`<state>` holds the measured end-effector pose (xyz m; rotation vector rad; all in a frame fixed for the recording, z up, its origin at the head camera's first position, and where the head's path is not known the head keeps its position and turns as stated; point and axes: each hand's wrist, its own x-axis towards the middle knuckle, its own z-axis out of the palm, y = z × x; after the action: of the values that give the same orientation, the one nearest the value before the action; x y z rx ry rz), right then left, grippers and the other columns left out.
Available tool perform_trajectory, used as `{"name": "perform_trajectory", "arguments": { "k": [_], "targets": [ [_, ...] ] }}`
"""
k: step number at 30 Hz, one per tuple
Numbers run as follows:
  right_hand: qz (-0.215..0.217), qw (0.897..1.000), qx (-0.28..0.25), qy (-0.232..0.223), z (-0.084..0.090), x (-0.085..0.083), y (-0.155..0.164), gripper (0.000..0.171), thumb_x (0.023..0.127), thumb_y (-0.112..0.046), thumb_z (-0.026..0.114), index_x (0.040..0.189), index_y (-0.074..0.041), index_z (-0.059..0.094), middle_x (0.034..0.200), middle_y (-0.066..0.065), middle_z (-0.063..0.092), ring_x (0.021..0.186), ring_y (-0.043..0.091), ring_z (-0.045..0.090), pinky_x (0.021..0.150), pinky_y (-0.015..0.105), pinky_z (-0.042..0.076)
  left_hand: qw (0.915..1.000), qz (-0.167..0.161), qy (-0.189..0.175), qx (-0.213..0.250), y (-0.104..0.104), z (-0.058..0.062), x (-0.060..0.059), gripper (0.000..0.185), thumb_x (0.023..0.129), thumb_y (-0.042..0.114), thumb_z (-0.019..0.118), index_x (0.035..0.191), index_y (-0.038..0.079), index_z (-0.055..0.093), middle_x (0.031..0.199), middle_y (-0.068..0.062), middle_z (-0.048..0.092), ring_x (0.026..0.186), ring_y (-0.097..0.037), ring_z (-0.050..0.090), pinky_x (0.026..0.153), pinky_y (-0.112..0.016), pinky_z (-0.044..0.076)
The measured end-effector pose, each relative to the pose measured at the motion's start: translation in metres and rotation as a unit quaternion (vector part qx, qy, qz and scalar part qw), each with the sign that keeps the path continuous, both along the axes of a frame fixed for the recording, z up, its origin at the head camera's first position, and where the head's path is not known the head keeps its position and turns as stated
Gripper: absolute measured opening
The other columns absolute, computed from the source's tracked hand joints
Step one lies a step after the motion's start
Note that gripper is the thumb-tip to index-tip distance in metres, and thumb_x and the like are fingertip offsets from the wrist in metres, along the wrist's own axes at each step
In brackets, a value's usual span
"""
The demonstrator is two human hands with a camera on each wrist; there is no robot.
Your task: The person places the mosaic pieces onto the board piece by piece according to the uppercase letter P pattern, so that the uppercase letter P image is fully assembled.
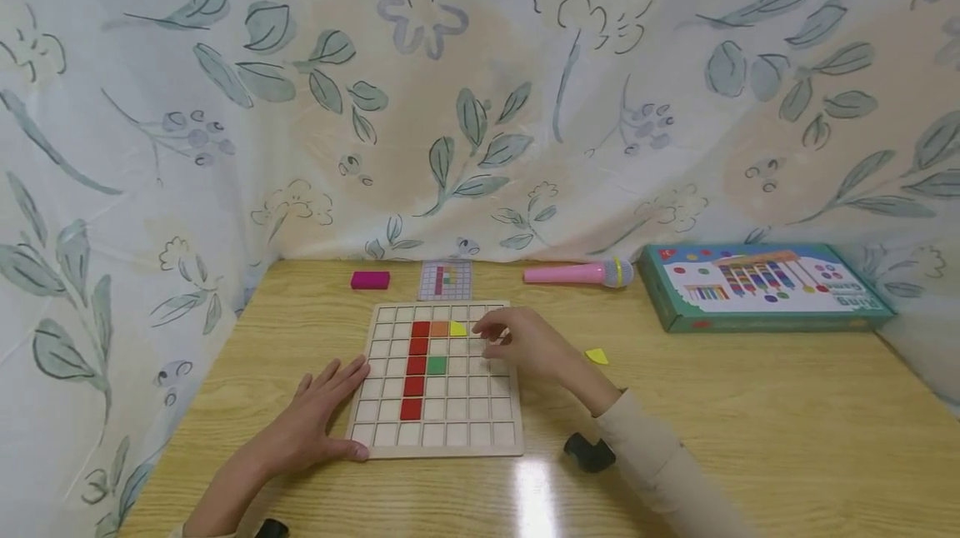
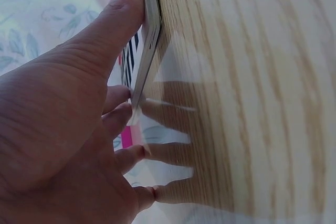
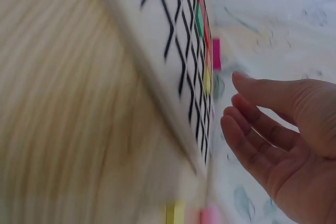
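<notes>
A wooden grid board (image 1: 450, 440) lies on the table with a column of red square tiles (image 1: 414, 386). An orange tile (image 1: 439, 329) and a yellow curved-edged tile (image 1: 457, 329) continue from its top, and a green tile (image 1: 437, 366) sits beside the column. My left hand (image 1: 318, 413) rests along the board's left edge, fingers spread and thumb near the lower corner. Over the board's upper right is my right hand (image 1: 525, 344), its fingers loosely bent. In the right wrist view thumb and fingers (image 3: 252, 148) stand apart, holding nothing. A loose yellow tile (image 1: 597, 356) lies right of the board.
Behind the board lie a small pattern card (image 1: 446, 281), a magenta block (image 1: 371, 281) and a pink toy microphone (image 1: 577, 273). A green game box (image 1: 765, 286) stands at the back right. A black object (image 1: 588, 453) is beside the right sleeve. Floral cloth (image 1: 480, 105) hangs behind.
</notes>
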<state>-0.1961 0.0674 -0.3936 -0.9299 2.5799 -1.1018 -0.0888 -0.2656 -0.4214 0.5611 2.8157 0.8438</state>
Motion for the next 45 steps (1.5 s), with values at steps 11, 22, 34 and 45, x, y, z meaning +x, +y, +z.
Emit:
{"name": "perform_trajectory", "arguments": {
  "k": [11,22,34,45],
  "targets": [
    [-0.078,0.996,0.035,0.039,-0.008,-0.003,0.088,0.029,0.082,-0.001,0.074,0.111,0.0,0.07,0.104,0.011,0.071,0.097,0.026,0.064,0.08,0.038,0.056,0.9999,0.006,-0.009,-0.003,-0.002,-0.001,-0.001,0.109,0.066,0.057,0.081,0.151,0.005,0.036,0.158,-0.014,0.03,0.144,-0.049,0.015,0.109,-0.071,0.006],
    [-0.109,0.993,0.039,0.017,-0.02,0.011,0.139,0.031,0.082,-0.006,0.078,0.11,0.002,0.069,0.104,0.011,0.071,0.097,0.029,0.066,0.081,0.043,0.056,0.9999,0.006,-0.014,0.003,-0.001,-0.002,0.001,0.109,0.066,0.056,0.081,0.151,0.006,0.036,0.158,-0.013,0.03,0.144,-0.049,0.015,0.11,-0.071,0.005],
    [-0.151,0.987,0.056,0.021,-0.024,0.013,0.143,0.027,0.083,-0.008,0.077,0.108,0.0,0.071,0.103,0.011,0.071,0.096,0.027,0.066,0.084,0.045,0.055,0.9998,0.007,-0.015,0.004,0.0,0.0,0.001,0.109,0.066,0.057,0.081,0.151,0.006,0.036,0.158,-0.013,0.029,0.144,-0.049,0.014,0.11,-0.071,0.005],
    [-0.132,0.991,0.037,0.009,-0.024,0.013,0.141,0.032,0.079,-0.003,0.079,0.109,0.001,0.07,0.086,0.004,0.061,0.083,0.019,0.064,0.075,0.037,0.056,0.9999,0.006,-0.01,0.0,-0.001,-0.002,0.001,0.109,0.067,0.059,0.08,0.151,0.006,0.036,0.158,-0.013,0.03,0.144,-0.049,0.015,0.11,-0.071,0.006]
  ]
}}
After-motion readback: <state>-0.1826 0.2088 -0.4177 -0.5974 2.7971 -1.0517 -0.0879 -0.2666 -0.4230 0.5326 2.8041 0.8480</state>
